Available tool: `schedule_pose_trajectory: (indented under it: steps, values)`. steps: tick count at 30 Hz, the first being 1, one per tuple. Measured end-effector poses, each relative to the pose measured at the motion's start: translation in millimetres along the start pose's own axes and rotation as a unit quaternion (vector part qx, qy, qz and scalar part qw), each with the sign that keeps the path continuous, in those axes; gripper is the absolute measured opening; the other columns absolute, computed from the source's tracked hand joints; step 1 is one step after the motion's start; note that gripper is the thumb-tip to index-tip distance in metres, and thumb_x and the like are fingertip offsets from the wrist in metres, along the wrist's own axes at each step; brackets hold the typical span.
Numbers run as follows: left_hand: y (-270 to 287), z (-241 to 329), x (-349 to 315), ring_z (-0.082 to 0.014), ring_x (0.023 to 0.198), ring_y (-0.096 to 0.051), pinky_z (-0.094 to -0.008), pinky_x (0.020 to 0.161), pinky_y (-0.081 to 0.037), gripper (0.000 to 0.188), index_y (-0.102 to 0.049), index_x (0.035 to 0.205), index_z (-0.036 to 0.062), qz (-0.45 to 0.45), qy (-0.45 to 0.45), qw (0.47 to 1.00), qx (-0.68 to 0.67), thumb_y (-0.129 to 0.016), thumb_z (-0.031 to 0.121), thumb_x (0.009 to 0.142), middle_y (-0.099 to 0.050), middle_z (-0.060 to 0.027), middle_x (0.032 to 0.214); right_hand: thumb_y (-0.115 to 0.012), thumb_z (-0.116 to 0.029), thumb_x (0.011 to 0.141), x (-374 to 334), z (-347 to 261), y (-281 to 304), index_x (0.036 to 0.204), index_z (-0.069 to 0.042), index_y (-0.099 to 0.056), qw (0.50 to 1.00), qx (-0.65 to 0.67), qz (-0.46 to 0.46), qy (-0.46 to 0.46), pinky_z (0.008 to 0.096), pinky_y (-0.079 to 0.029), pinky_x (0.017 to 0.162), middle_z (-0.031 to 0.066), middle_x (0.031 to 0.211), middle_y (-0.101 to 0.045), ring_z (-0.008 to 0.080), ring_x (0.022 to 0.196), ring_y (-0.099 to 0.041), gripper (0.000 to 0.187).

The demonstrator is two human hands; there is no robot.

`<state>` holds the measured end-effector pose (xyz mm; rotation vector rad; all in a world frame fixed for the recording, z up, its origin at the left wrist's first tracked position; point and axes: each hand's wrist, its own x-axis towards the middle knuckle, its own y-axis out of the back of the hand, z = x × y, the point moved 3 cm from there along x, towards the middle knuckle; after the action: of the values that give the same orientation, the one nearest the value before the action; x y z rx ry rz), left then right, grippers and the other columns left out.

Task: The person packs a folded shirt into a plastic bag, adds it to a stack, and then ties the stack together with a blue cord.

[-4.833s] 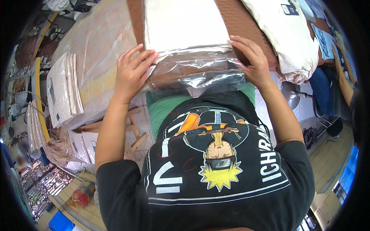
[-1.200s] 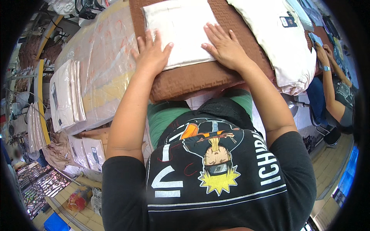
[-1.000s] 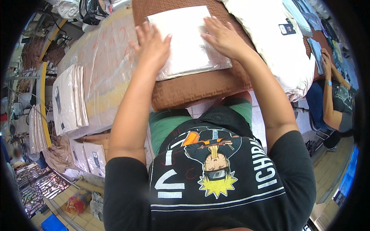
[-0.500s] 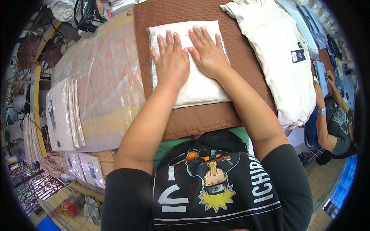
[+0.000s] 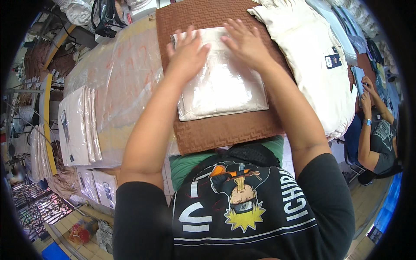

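Note:
A folded cream garment in a clear plastic bag [image 5: 225, 84] lies flat on a brown patterned mat [image 5: 216, 130]. My left hand [image 5: 187, 53] presses palm-down on the bag's upper left part, fingers spread. My right hand [image 5: 245, 41] presses flat on its upper right part, fingers also spread. Neither hand grips anything; both lie on top of the bag.
A stack of folded cream garments [image 5: 314, 65] lies right of the mat. Bagged garments [image 5: 78, 125] are stacked at the left on a plastic-covered table [image 5: 125, 78]. More bagged packs [image 5: 97, 188] sit below the table edge. Another person [image 5: 377, 134] sits at the far right.
The bagged garment went from the near edge to lying flat on the mat. Both hands slid up its surface from the sides toward the far end, pressing it flat.

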<state>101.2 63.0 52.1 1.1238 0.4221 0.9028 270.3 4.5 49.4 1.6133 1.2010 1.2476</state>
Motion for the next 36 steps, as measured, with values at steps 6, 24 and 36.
schedule_pose_trajectory:
  steps: [6,24,36]
  values:
    - [-45.2,10.5,-0.6,-0.0354,0.135,-0.014,-0.0602,0.104,-0.010,0.053,-0.028,0.140,0.0149,0.097,-0.019,0.988,0.120,-0.031,0.040,0.093,-0.020,-0.0103,0.147,-0.032,-0.051,0.090,-2.0,2.8,-40.7,0.139,-0.017,-0.030,0.998,-0.042,0.052,0.002,0.0538,-0.011,0.107,0.0099,0.147,-0.021,0.0262,0.136,-0.015,0.059]
    - [24.3,-17.1,-158.3,-0.0386,0.095,-0.058,-0.0398,0.084,-0.044,0.062,-0.036,0.130,-0.0005,-0.036,0.282,0.945,-0.164,-0.054,0.037,0.083,-0.060,-0.0243,0.101,-0.059,-0.040,0.079,-118.4,-101.2,12.0,0.127,-0.006,-0.045,0.972,0.071,0.019,0.222,0.0455,-0.029,0.103,0.0169,0.134,-0.040,0.0315,0.125,-0.037,0.061]
    - [36.2,8.1,-161.7,-0.0351,0.100,-0.058,-0.0405,0.087,-0.044,0.076,-0.025,0.136,-0.0001,-0.001,0.226,0.945,-0.238,-0.065,0.029,0.078,-0.059,-0.0241,0.108,-0.050,-0.013,0.076,-118.4,-113.9,-12.6,0.105,-0.001,-0.058,0.967,0.055,0.108,0.223,0.0367,-0.048,0.080,0.0148,0.106,-0.061,0.0285,0.096,-0.060,0.032]
